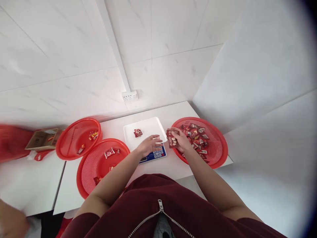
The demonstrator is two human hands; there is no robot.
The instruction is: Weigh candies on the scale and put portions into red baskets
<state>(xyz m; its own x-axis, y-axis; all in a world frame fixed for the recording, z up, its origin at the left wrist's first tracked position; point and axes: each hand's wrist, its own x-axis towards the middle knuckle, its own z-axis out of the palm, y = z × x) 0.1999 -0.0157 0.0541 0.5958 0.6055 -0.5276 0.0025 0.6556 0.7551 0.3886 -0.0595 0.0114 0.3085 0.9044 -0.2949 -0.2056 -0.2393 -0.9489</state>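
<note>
My right hand (182, 141) grips a few dark red snack packets (172, 138) at the left rim of a red plastic basket (219, 148). Inside that basket lies a heap of similar red packets (198, 140). With fingers apart and nothing in them, my left hand (150, 145) hovers over the front of a digital scale (159, 152) with a blue keypad. On the scale's white tray (146, 125) rests a small red packet (138, 133). My left hand hides part of the tray and of the scale's display.
Two more red baskets stand at the left, a rear one (70, 132) and a nearer one (84, 178), each with several packets. Beyond them sits a cardboard box (42, 140). A socket (129, 96) is on the wall. Another person's arm (12, 218) shows at lower left.
</note>
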